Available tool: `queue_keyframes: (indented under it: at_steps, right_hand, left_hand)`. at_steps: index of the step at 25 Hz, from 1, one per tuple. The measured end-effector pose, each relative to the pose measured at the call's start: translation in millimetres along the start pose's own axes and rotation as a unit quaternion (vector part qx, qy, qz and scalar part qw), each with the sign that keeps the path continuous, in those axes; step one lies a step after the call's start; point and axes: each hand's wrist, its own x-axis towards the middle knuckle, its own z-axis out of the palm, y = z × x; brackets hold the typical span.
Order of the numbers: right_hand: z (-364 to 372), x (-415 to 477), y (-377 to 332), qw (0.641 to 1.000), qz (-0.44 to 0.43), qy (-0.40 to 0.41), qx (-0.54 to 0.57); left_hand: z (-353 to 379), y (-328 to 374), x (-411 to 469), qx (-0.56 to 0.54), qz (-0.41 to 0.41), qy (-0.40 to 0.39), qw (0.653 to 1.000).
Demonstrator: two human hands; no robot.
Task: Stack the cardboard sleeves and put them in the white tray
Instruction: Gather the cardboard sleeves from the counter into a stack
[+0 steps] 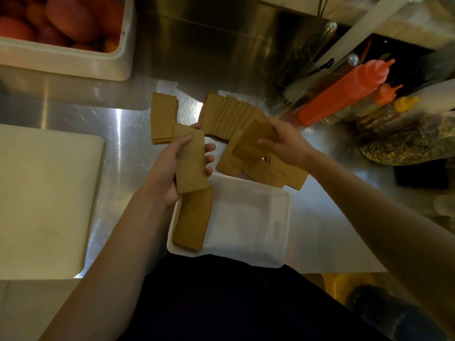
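Observation:
A white tray [248, 232] sits at the near edge of the steel counter, with a stack of brown cardboard sleeves [193, 219] lying along its left side. My left hand [170, 168] grips a small stack of sleeves [192, 161] just above the tray's far left corner. My right hand [285, 141] holds a sleeve [253, 141] over a loose pile of sleeves [266, 171] beyond the tray. A fanned row of sleeves [229, 114] and a neat stack [163, 118] lie further back.
A white cutting board [46, 200] lies at the left. A white bin of reddish produce [64, 33] stands at the back left. Orange squeeze bottles [344, 92], a yellow-capped bottle [403, 104] and a bag of seeds [406, 143] crowd the right.

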Motion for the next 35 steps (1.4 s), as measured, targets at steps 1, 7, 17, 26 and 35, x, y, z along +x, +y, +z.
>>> queue_keyframes:
  at_steps: [1, 7, 17, 26, 35]
  right_hand:
    - [-10, -8, -8, 1.0, -0.002, 0.008, 0.029]
    - [-52, -56, -57, 0.987, -0.022, -0.052, 0.152]
    - [14, -67, -91, 0.993, -0.11, 0.037, -0.021]
    - [25, -44, -63, 0.977, -0.05, 0.205, 0.024]
    - [63, 16, 7, 0.979, 0.118, 0.109, -0.122]
  left_hand:
    - [2, 0, 0, 0.006, -0.004, 0.006, 1.0]
    - [15, -1, -1, 0.069, -0.036, 0.006, 0.997]
    - [27, -14, -10, 0.071, -0.105, -0.097, 0.987]
    - [-2, -11, -14, 0.025, -0.084, -0.107, 0.99]
    - [-21, 3, -15, -0.081, -0.045, -0.082, 0.992]
